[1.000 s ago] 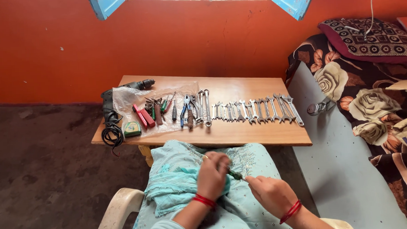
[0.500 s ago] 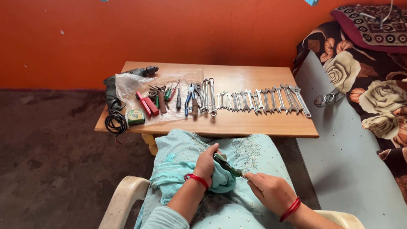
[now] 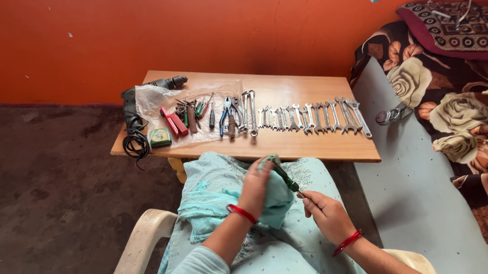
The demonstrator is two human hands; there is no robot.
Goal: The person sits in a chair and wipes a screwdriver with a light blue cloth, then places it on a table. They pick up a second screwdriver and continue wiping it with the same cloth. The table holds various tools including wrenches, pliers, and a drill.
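- The left hand [image 3: 255,187] is clenched around a fold of pale turquoise cloth [image 3: 268,199], pressing it against the upper part of a slim green-handled tool [image 3: 283,175], probably a screwdriver, though its tip is buried in the fabric.
- The right hand [image 3: 324,213] grips the lower end of that tool, which slants from 11 o'clock down to 5 o'clock over the lap, at 6 o'clock from the counter [image 3: 310,148].
- Judged from this, the wiping of this one tool is under way, with the cloth wrapped on its far end.
- On the counter, a row of spanners [image 3: 309,117] lies neatly side by side toward 3 o'clock; whether these are already wiped cannot be told.
- Toward 9 o'clock, a clear plastic sheet [image 3: 160,99] carries pliers [image 3: 225,118], small screwdrivers [image 3: 201,110] and red-handled pieces [image 3: 173,123], bunched together and seemingly yet to be handled.
- A green tape measure [image 3: 159,137] and a power drill [image 3: 143,97] with its coiled cord sit at the 9 o'clock edge.
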